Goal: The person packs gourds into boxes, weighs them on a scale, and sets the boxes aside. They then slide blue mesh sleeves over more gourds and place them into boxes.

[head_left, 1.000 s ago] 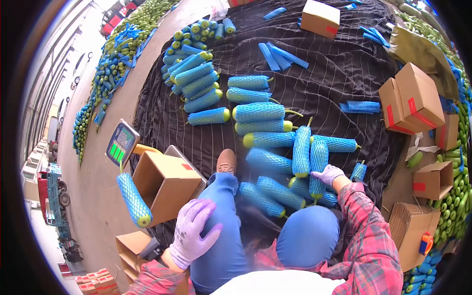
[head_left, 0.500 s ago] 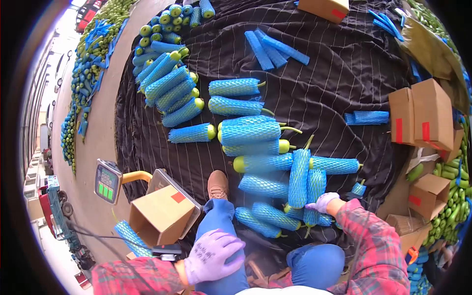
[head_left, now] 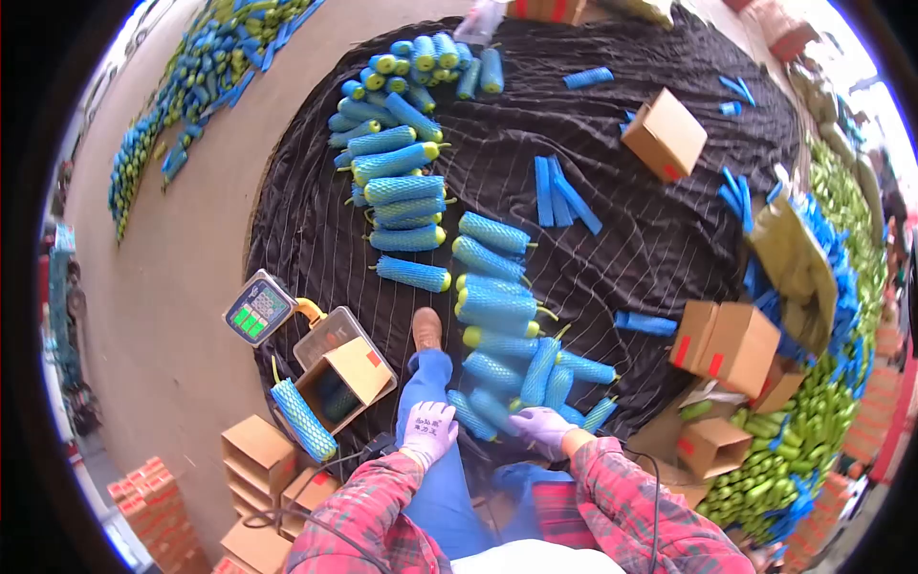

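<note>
My left hand (head_left: 429,430), in a pale purple glove, lies flat over my left leg with its fingers stretched out and holds nothing. My right hand (head_left: 542,426), gloved alike, reaches to the near end of the gourd pile, fingertips right at the lower end of a long gourd (head_left: 540,371) in a blue foam net sleeve. That gourd lies across another sleeved gourd (head_left: 585,367). Further sleeved gourds (head_left: 495,306) form a column beyond the hand, several with green ends and stems showing. A smudged patch blurs the gourds just left of my right hand.
A scale display (head_left: 258,308) stands left, with a carton (head_left: 359,375) on its platform and a sleeved gourd (head_left: 304,421) beside it. More sleeved gourds (head_left: 402,191) line the black cloth (head_left: 650,239). Cartons (head_left: 741,349) and bare gourds (head_left: 765,459) lie right; flat blue sleeves (head_left: 564,196) lie ahead.
The view has shifted and widened, showing more cartons at left and right. My right hand has moved left along the pile to the crossing gourd's near end. My left hand stays over my leg.
</note>
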### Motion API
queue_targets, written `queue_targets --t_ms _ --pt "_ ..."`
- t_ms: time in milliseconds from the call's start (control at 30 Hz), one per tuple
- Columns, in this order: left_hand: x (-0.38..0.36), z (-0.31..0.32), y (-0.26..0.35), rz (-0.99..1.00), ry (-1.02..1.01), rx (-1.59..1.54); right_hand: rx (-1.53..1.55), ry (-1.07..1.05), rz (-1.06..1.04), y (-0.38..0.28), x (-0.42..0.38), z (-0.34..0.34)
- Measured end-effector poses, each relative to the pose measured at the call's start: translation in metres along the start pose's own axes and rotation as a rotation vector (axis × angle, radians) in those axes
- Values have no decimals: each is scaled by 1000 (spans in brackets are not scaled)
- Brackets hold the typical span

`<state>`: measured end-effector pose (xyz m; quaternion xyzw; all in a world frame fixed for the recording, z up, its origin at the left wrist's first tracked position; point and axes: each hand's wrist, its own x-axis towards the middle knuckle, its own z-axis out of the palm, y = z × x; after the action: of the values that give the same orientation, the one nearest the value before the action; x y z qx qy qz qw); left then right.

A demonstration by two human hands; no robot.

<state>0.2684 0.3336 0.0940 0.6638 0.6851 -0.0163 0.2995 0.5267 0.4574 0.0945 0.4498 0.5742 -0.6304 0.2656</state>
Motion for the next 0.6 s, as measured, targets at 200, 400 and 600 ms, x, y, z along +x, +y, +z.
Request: queue_targets --t_ms 200,400,600 --pt "59 -53 -49 -287 -76 -575 -265 330 502 -22 -37 -115" --pt "76 -133 -132 -482 -97 -717 559 472 379 -108 -11 -197" --pt "79 -173 -195 -742 -55 -862 306 453 180 -155 59 -271"
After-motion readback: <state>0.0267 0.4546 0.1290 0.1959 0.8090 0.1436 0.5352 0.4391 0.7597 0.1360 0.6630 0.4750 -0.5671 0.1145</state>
